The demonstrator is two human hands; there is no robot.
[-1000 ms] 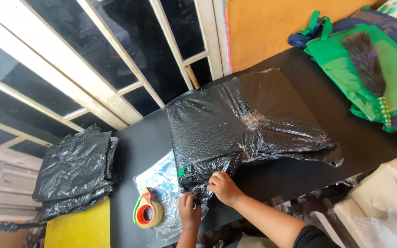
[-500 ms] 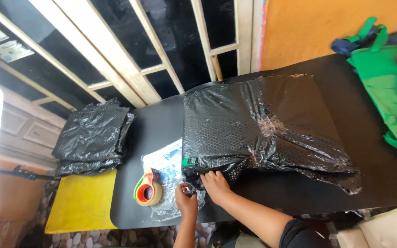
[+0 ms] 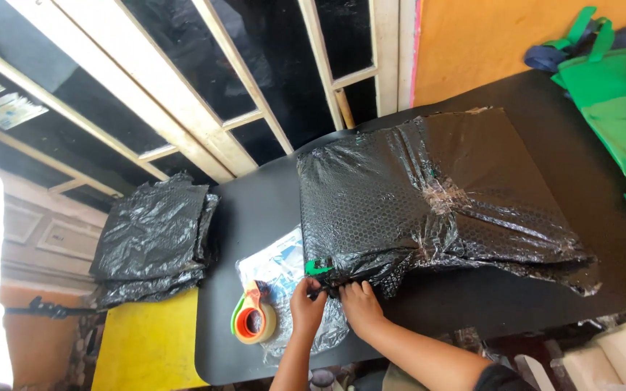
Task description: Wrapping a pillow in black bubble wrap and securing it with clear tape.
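Both hands meet at the near left corner of the black wrapped parcel (image 3: pixel 429 199), which lies flat in the middle of the dark counter (image 3: pixel 255 217). Left hand (image 3: pixel 307 304) pinches something small and dark at the edge of the wrap, and the right hand (image 3: pixel 360 303) is pressed on the same edge, fingers curled; compared with a moment ago they sit closer together, almost touching. Meanwhile the parcel keeps the same place. A green bit (image 3: pixel 317 268) shows at this corner. Just left of the hands stands a tape dispenser (image 3: pixel 253 318) on a clear plastic sheet (image 3: pixel 277 264). Folded black bags (image 3: pixel 155 242) lie well apart, and a green bag (image 3: pixel 621 108) rests at the far right.
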